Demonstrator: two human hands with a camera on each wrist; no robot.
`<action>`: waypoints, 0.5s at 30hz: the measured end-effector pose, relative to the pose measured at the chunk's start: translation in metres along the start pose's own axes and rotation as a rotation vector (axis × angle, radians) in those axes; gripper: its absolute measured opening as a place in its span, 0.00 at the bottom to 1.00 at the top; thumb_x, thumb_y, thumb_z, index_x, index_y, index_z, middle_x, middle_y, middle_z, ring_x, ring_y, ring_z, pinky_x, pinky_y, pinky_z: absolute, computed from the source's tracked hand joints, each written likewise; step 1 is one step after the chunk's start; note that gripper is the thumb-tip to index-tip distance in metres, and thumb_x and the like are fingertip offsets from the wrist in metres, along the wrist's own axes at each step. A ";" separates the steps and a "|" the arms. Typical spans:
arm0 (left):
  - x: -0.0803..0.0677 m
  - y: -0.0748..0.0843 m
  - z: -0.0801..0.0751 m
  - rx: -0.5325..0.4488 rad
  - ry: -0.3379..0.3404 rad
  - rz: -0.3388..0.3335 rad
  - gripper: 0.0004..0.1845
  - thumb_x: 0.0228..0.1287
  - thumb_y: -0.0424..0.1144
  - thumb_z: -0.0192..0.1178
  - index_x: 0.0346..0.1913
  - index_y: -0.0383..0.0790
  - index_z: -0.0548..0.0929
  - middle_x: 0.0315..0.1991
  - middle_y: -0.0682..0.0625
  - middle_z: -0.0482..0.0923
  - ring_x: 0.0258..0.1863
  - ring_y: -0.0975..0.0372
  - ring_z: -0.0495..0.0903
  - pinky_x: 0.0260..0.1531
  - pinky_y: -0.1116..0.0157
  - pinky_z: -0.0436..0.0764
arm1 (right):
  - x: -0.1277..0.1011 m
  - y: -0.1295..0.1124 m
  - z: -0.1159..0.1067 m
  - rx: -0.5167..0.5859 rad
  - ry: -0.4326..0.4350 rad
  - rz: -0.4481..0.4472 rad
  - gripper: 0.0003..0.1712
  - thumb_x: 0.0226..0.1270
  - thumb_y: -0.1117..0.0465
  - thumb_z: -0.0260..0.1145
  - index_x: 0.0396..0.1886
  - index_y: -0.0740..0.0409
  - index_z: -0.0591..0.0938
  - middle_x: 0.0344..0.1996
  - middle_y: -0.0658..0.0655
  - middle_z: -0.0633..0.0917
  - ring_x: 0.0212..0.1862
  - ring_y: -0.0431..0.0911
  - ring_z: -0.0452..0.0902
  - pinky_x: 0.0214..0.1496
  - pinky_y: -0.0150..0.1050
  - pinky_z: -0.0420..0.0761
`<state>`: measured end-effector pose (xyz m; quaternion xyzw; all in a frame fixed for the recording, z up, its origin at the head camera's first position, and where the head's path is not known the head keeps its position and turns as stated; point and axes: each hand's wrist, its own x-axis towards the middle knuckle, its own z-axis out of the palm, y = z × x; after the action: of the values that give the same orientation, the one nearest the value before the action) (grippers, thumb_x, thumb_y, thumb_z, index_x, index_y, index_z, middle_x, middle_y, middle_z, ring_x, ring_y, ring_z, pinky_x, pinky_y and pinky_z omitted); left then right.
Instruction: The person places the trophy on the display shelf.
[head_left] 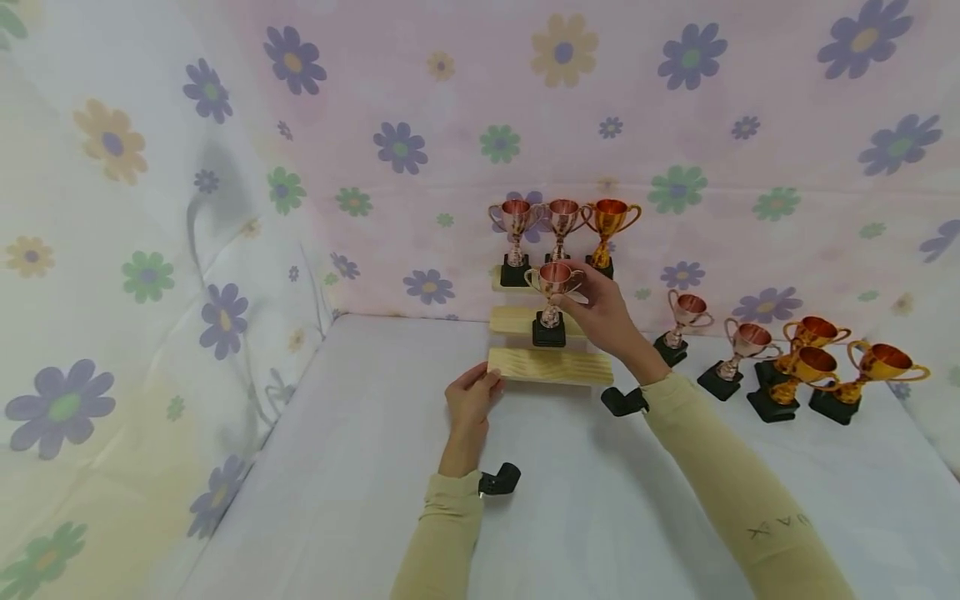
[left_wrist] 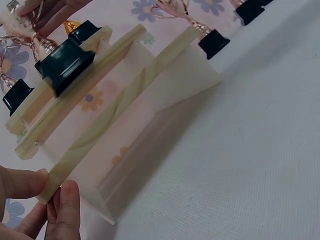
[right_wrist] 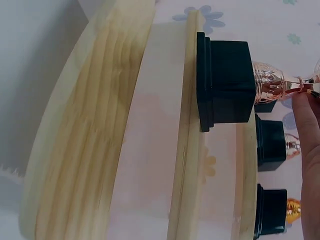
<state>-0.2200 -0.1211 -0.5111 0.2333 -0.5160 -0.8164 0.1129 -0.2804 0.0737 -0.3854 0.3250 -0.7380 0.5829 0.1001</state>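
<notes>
On middle step of three-tier wooden stand (head_left: 551, 367): rose trophy (head_left: 552, 302), right hand (head_left: 600, 312) pinching its cup; left hand (head_left: 471, 398) pinches bottom step's corner; three trophies top, six on table

Wood steps (right_wrist: 95, 125) fill the view, rotated sideways. Copper trophy (right_wrist: 260, 85) sits with its black base on the middle step. Fingertip (right_wrist: 307, 125) touches its stem. Two more black bases (right_wrist: 272, 145) stand on the step behind it.
</notes>
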 end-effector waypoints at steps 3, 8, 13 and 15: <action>-0.001 0.001 0.001 -0.002 -0.006 0.000 0.18 0.61 0.19 0.64 0.54 0.17 0.80 0.36 0.43 0.81 0.29 0.63 0.84 0.37 0.68 0.89 | 0.005 0.000 0.006 0.004 -0.006 0.004 0.27 0.69 0.77 0.64 0.67 0.76 0.71 0.53 0.74 0.79 0.46 0.38 0.74 0.56 0.29 0.78; 0.000 0.000 0.001 0.017 -0.008 -0.004 0.18 0.62 0.20 0.64 0.55 0.19 0.80 0.38 0.41 0.81 0.30 0.63 0.84 0.41 0.65 0.89 | 0.012 -0.001 0.017 0.016 -0.013 0.015 0.27 0.69 0.76 0.64 0.67 0.77 0.71 0.51 0.73 0.80 0.46 0.40 0.75 0.56 0.27 0.77; 0.000 0.001 0.001 0.036 0.004 -0.002 0.18 0.62 0.21 0.65 0.55 0.19 0.80 0.41 0.38 0.82 0.32 0.62 0.85 0.42 0.63 0.89 | 0.019 0.000 0.028 0.048 -0.038 0.000 0.28 0.69 0.76 0.64 0.67 0.76 0.71 0.53 0.74 0.80 0.47 0.43 0.75 0.57 0.28 0.77; 0.000 0.001 0.000 0.038 0.007 -0.004 0.18 0.62 0.21 0.65 0.55 0.20 0.80 0.42 0.38 0.82 0.33 0.61 0.85 0.41 0.65 0.89 | 0.021 0.001 0.032 0.065 -0.046 0.002 0.28 0.69 0.76 0.64 0.68 0.76 0.71 0.53 0.74 0.80 0.48 0.44 0.76 0.57 0.28 0.77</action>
<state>-0.2198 -0.1210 -0.5104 0.2392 -0.5307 -0.8058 0.1088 -0.2896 0.0369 -0.3847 0.3407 -0.7210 0.5990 0.0720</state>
